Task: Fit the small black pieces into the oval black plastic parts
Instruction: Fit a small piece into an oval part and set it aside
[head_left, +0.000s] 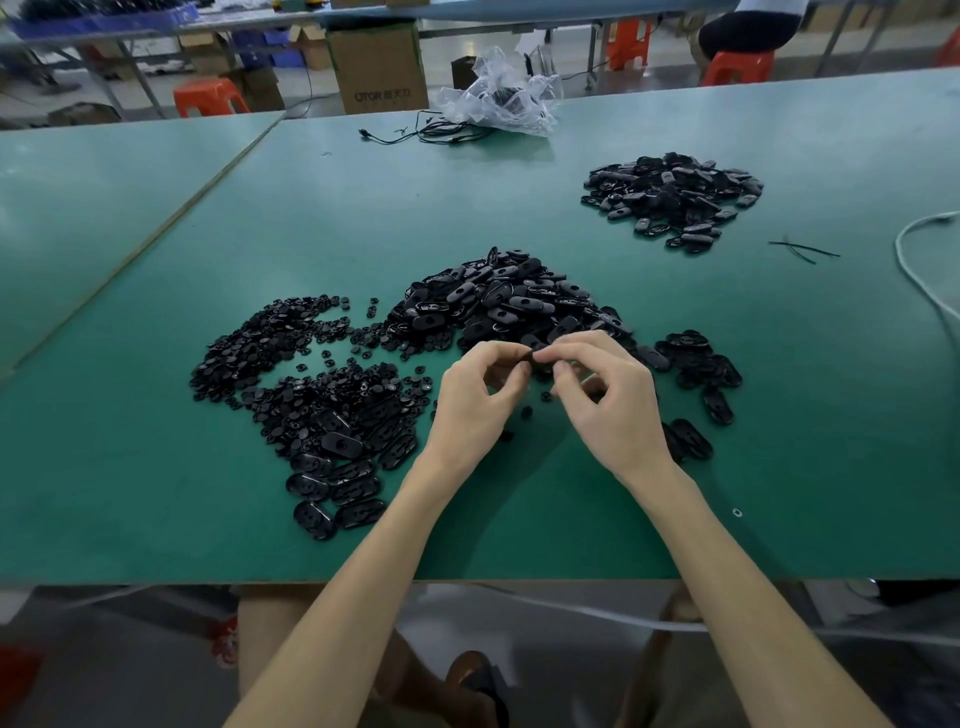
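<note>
Two bare arms reach up from the bottom of the frame over the green tabletop (156, 493). In the middle, the left hand (475, 400) and the right hand (610, 400) meet at their fingertips. Each hand's grip is a tight pinch on one black part (530, 357) held between them. Fingers hide most of it, so I cannot tell its shape. Some oval parts (332, 488) lie at the lower left of the hands. The small black pieces (280, 358) spread in a wide heap to the left. A big pile (509, 299) of oval parts sits just behind the hands. Another pile (675, 195) lies well apart at the upper right. A clear plastic bag (498, 96) lies at the far edge, top middle.
</note>
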